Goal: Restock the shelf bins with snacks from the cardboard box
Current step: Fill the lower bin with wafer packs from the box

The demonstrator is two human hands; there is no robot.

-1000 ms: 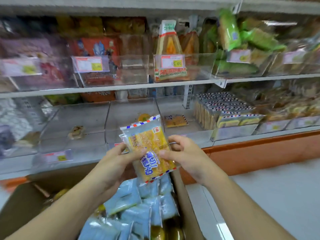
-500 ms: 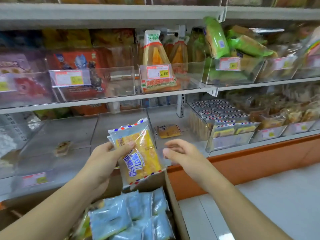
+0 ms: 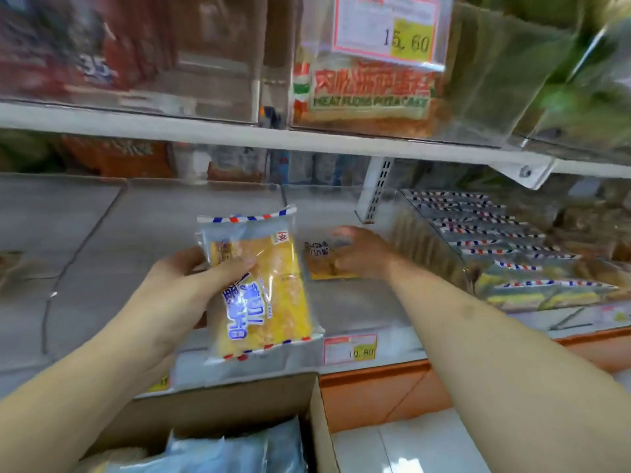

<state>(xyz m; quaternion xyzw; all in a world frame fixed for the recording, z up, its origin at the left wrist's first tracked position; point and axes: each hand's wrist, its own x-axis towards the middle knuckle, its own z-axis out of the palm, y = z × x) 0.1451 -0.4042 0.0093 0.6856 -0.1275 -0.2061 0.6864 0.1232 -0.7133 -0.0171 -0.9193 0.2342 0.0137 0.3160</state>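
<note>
My left hand [image 3: 177, 288] grips a stack of yellow cake packets [image 3: 263, 291] with red-and-blue striped edges, held upright in front of the lower shelf. My right hand [image 3: 362, 254] reaches into a clear shelf bin [image 3: 358, 322] and its curled fingers hold a lone yellow packet [image 3: 324, 264] lying on the bin floor. The open cardboard box [image 3: 307, 397] stands below, with pale blue packets [image 3: 232, 452] inside.
A bin to the right holds several rows of striped packets [image 3: 495, 240]. The upper shelf [image 3: 307, 138] carries clear bins, one with a meat floss cake pack [image 3: 368, 93] and a price tag [image 3: 386, 25]. A price label [image 3: 350, 349] fronts the lower bin. The orange shelf base [image 3: 392, 390] meets white floor.
The view has moved much closer to the shelf. My right hand left the stack and reached forward into the bin to the lone packet. My left hand keeps the stack.
</note>
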